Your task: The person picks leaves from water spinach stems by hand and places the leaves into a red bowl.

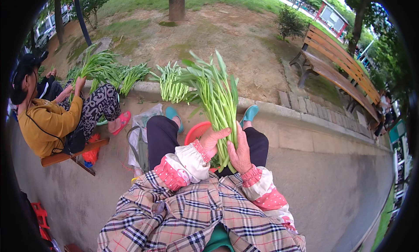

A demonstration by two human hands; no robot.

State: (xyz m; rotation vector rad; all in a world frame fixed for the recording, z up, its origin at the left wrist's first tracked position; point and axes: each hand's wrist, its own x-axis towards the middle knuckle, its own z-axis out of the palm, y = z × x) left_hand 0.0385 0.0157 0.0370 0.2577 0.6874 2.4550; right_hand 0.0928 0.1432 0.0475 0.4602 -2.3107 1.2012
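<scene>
A thick bunch of long-stemmed leafy greens [220,104], which looks like water spinach, stands nearly upright between my hands. My left hand [211,142] grips the lower stems from the left, its thumb lying across their front. From the right, my right hand [241,153] holds the same stems, with the thumb in front and the fingers partly hidden behind. The cut ends point down towards my lap, the leaves up and away from me. Beneath the bunch, between my knees, is a red plastic basin [195,132], mostly covered by the greens and my hands.
Tied-looking bunches of greens [172,85] lean along the stone curb [278,112]. To the left a seated person [54,121] holds another bunch [93,67]. Beside my left leg lie a plastic bag [147,116] and a grey-green strap bag [141,150]. A wooden bench [340,75] stands at right.
</scene>
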